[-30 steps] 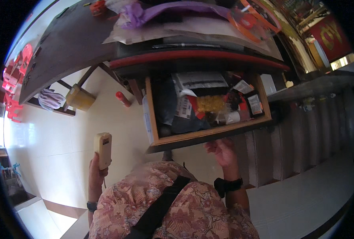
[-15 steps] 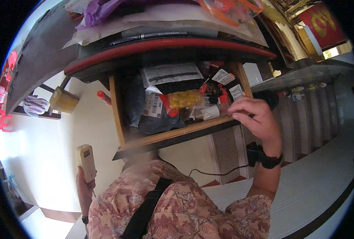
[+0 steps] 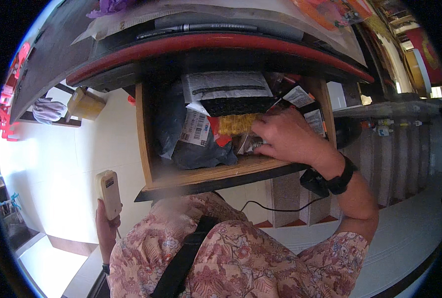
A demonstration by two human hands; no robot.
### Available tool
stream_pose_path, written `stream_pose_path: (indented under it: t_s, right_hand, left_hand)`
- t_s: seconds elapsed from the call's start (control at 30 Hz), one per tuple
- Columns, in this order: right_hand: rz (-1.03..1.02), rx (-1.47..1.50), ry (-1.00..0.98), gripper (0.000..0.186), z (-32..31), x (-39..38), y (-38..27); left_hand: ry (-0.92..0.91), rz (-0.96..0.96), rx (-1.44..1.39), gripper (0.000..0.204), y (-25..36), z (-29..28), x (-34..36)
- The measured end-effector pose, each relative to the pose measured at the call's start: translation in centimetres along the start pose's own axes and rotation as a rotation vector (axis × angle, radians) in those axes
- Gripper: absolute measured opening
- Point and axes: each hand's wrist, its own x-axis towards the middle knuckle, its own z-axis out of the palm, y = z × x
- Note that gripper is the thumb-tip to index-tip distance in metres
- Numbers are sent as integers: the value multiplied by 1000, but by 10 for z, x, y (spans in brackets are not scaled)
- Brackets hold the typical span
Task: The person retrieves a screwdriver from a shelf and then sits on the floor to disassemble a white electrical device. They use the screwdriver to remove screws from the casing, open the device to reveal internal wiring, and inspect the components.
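My right hand (image 3: 289, 139) reaches into an open wooden drawer (image 3: 201, 178) from its right front corner. Its fingers and thumb curl round a small piece with a ridged, silvery end, apparently a light bulb (image 3: 254, 144); most of it is hidden under the hand. Just beyond the fingertips lies a yellow bundle (image 3: 235, 124) in clear wrap with a red edge. A silver padded envelope (image 3: 228, 85) and a dark grey mailing bag (image 3: 198, 155) with a label fill the left and back. Outside the drawer, my left hand (image 3: 106, 223) grips a cream oblong device (image 3: 108, 193) with a thin cord below.
Above the drawer runs a tabletop's red edge (image 3: 216, 42), with a black pen (image 3: 196, 30) beside it. Dark labelled packets (image 3: 314, 121) lie at the drawer's right. Grey steps (image 3: 380, 159) are to the right, and a yellowish bin (image 3: 85, 104) stands left.
My right hand has moved left and inward, from the drawer's front right rim down onto its contents, and its fingers have closed. The view has shifted slightly. The left hand still holds the device.
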Motion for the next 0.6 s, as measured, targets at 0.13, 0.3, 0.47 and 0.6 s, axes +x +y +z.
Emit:
stream_pose_path:
  t_s: [0.13, 0.3, 0.47, 0.6]
  right_hand:
    - [-31, -102, 24, 11, 2, 11, 0]
    - [88, -140, 21, 12, 2, 18, 23]
    - [189, -188, 223, 14, -31, 5, 46]
    - [37, -233, 107, 18, -51, 1, 37]
  left_hand:
    - [32, -26, 5, 57, -1, -3, 4]
    - [-17, -53, -17, 58, -9, -8, 8]
    - [-30, -63, 14, 59, -10, -12, 14]
    - [-17, -48, -3, 60, -6, -8, 16]
